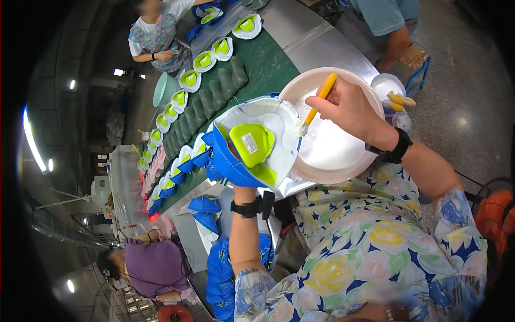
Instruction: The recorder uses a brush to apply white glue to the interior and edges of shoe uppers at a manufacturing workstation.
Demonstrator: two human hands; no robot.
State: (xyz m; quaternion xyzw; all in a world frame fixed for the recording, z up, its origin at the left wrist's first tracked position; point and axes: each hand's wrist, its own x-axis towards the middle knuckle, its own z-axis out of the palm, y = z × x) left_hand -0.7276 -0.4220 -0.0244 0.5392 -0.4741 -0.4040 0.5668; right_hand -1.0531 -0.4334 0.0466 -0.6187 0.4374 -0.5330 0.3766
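My left hand (244, 193) holds up a blue shoe upper (228, 161) with a wide white edge and lime-green lining. Most of that hand is hidden behind the upper. A brush with a yellow handle (326, 87) is closed in my right hand (346, 110), its bristle end touching or very near the upper's white right edge. Beneath my right hand stands a wide pale basin (289, 88) holding white liquid.
A green conveyor belt (273, 56) carries rows of shoe uppers (190, 80) and dark foot-shaped forms (217, 94). Several blue uppers (206, 225) lie near my left forearm. A small white tub (387, 83) with yellow-handled tools sits right of the basin. Other people work around the belt.
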